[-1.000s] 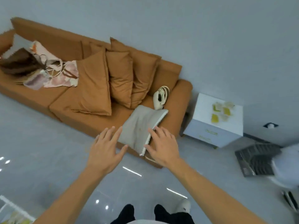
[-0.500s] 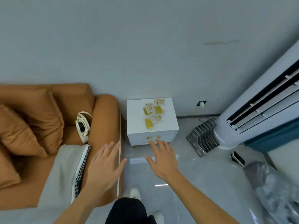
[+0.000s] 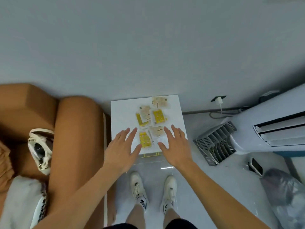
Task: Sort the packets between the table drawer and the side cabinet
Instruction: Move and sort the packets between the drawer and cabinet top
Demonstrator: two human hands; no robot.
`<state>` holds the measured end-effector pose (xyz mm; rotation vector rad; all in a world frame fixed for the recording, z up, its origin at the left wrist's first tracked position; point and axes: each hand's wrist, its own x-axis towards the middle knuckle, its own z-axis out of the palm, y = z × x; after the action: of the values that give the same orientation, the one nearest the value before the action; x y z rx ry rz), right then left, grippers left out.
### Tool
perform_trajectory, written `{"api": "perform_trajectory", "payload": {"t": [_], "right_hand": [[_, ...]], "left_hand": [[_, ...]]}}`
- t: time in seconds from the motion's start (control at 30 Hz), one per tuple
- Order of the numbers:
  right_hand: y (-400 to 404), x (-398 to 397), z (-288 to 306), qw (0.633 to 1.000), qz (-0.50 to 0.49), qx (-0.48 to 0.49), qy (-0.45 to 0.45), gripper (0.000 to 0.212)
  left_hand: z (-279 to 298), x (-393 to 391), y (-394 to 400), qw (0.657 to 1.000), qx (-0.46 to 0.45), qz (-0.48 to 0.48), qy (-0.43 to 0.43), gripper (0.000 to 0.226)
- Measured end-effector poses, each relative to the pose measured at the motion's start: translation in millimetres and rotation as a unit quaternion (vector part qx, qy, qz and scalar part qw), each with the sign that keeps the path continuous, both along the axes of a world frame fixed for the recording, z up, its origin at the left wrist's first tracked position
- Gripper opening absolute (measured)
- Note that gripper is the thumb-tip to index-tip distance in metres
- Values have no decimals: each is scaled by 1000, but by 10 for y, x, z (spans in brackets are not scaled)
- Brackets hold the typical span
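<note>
A small white side cabinet (image 3: 125,113) stands against the wall right in front of me, its gold drawer handle (image 3: 151,154) just visible at the front edge. Several packets lie on its top: a yellow one (image 3: 145,140) nearest me, another yellow one (image 3: 158,116), a beige one (image 3: 157,131) and a beige one (image 3: 160,101) at the back. My left hand (image 3: 123,150) hovers over the cabinet's front left, fingers spread and holding nothing. My right hand (image 3: 175,146) hovers over the front right, also spread and holding nothing. The nearest yellow packet lies between them.
An orange sofa arm (image 3: 77,138) presses close on the left, with a white bag (image 3: 41,149) on the seat. A tall air conditioner (image 3: 279,128) and a grey grille (image 3: 216,144) stand to the right. A plastic bag (image 3: 283,192) lies on the floor. My white shoes (image 3: 138,185) stand before the cabinet.
I have turned from the sofa and walked up to the white cabinet. Both hands, still spread and holding nothing, now hover over its top on either side of the packets.
</note>
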<state>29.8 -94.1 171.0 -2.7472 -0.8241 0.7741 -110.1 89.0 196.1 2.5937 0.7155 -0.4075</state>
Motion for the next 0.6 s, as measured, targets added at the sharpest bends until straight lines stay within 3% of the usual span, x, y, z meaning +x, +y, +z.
{"api": "perform_trajectory", "payload": {"t": [0.3,0.43,0.6], "right_hand": [[835,1543,-1647,997,74,-2,-4,83],[1059,1864,-2051,994,108,11,-1,96],[996,1969,-2371,989,148,-14,4,106]], "left_hand": [[-1836,1334,467,999,27,-22,-5,64],[-2280,1637,552,998,20,-51,-16,64],[-2539,1584,591,997,14,-56,41,65]]}}
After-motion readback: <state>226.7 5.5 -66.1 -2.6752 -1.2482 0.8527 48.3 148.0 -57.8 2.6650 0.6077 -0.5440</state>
